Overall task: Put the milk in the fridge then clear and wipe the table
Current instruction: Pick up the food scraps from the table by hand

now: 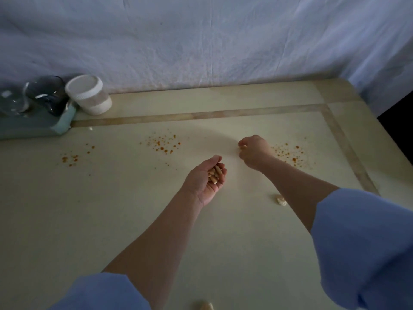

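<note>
1. At the near edge of the table (111,220), a pale scrap (204,306) lies between your two blue sleeves (366,247), cut off by the frame.

2. Your left hand (206,180) is held palm up near the middle of the table. Its fingers are curled into a cup around a small heap of tan food pieces (215,173), which lie in the palm.

3. To the right of that forearm, a second pale scrap (281,200) lies on the surface, apart from both hands.

4. Your right hand (253,152) is farther out, knuckles up, with the fingers curled down toward the tabletop. The fingertips are hidden under the hand. Whether they pinch anything cannot be told.

5. Three patches of orange spots mark the surface:
   - right patch (290,154), just beside the right hand;
   - middle patch (164,144), left of the right hand;
   - left patch (73,156), well apart from both hands.

6. A tan inlay band (201,115) runs along the far side and down the right side of the table.

7. At the far left corner, a pale green tray (64,124) carries clear glassware (44,95). A white lidded jar (88,93) stands just beside the tray.

8. A creased white cloth (201,41) hangs behind the table.
</note>
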### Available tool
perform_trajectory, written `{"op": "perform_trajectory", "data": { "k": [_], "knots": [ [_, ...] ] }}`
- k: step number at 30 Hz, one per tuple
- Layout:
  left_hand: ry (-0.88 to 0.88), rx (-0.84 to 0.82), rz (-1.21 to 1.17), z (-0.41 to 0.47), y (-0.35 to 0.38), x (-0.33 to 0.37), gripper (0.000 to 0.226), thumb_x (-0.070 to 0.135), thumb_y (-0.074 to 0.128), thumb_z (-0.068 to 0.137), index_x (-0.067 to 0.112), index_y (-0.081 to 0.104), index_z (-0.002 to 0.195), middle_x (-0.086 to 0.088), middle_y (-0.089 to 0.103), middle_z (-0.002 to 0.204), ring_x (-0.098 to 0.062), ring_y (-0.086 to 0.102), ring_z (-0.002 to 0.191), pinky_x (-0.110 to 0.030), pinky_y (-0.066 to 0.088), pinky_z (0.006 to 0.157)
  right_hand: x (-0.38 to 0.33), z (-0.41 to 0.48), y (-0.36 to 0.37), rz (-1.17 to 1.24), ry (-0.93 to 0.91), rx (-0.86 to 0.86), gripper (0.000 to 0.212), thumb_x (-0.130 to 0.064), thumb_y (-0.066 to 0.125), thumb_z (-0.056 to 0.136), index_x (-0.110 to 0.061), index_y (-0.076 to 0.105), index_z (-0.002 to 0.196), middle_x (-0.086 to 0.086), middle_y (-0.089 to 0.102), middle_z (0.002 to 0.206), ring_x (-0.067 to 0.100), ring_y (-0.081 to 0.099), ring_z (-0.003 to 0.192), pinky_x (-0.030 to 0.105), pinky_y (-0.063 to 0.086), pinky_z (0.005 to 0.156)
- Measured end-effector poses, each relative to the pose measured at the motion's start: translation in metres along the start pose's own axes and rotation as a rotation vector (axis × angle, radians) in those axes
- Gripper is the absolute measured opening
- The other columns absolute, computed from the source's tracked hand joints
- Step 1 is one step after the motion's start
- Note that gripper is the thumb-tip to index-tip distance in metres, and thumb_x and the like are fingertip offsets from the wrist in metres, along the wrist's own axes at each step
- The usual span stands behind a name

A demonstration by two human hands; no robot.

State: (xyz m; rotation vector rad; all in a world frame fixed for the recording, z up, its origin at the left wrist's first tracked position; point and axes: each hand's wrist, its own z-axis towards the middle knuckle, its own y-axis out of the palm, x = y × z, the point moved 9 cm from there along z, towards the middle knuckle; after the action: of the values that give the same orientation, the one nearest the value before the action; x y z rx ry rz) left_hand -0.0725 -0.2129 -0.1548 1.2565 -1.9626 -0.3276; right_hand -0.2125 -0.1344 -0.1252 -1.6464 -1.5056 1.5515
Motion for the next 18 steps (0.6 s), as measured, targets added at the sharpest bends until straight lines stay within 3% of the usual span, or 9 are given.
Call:
{"op": "perform_trajectory", "data": {
  "k": [3,6,11,15,18],
  "knots": [
    [0.031,0.052,0.01,-0.005,-0.011,0.002,0.015,0.012,0.058,0.089,0.005,0.061,0.076,-0.006,0.058,0.065,-0.014,0.057,0.061,-0.017,0.049,0.045,-0.01,-0.001,0.004,-0.117,-0.044,0.014,0.033,0.002,0.051,0.085,-0.008,0.066,0.112,0.013,0.055,0.12,0.031,0.057,0.109,0.03,0.047,0.081],
    [0.059,0.071,-0.004,-0.014,-0.019,0.002,0.019,0.015,0.056,0.091,0.005,0.061,0.075,-0.005,0.059,0.059,-0.013,0.059,0.055,-0.017,0.05,0.046,-0.016,-0.011,0.008,-0.117,-0.035,-0.009,0.024,-0.003,0.057,0.084,-0.003,0.066,0.106,0.016,0.064,0.109,0.031,0.064,0.096,0.027,0.045,0.067],
    [0.089,0.094,-0.031,-0.033,-0.027,-0.004,0.027,0.024,0.047,0.096,0.007,0.059,0.079,-0.006,0.055,0.068,-0.015,0.054,0.065,-0.016,0.048,0.045,-0.043,-0.051,0.006,0.113,-0.09,-0.118,0.023,-0.017,0.068,0.08,-0.004,0.066,0.099,0.009,0.067,0.096,0.023,0.062,0.083,0.029,0.049,0.064],
    [0.084,0.091,-0.083,-0.059,-0.036,-0.016,0.033,0.036,0.047,0.095,0.008,0.059,0.08,-0.007,0.059,0.068,-0.015,0.057,0.064,-0.019,0.048,0.046,-0.079,-0.11,0.0,0.239,-0.177,-0.23,0.016,-0.019,0.069,0.081,-0.009,0.066,0.093,-0.003,0.057,0.077,0.008,0.051,0.062,0.019,0.038,0.049],
    [0.085,0.038,-0.117,-0.088,-0.045,-0.025,0.036,0.041,0.046,0.094,0.009,0.06,0.084,-0.007,0.062,0.073,-0.017,0.058,0.066,-0.019,0.049,0.048,-0.094,-0.159,0.011,0.222,-0.208,-0.313,0.015,-0.018,0.068,0.081,-0.01,0.067,0.093,-0.001,0.059,0.077,0.007,0.051,0.06,0.017,0.037,0.047]
  ]
}}
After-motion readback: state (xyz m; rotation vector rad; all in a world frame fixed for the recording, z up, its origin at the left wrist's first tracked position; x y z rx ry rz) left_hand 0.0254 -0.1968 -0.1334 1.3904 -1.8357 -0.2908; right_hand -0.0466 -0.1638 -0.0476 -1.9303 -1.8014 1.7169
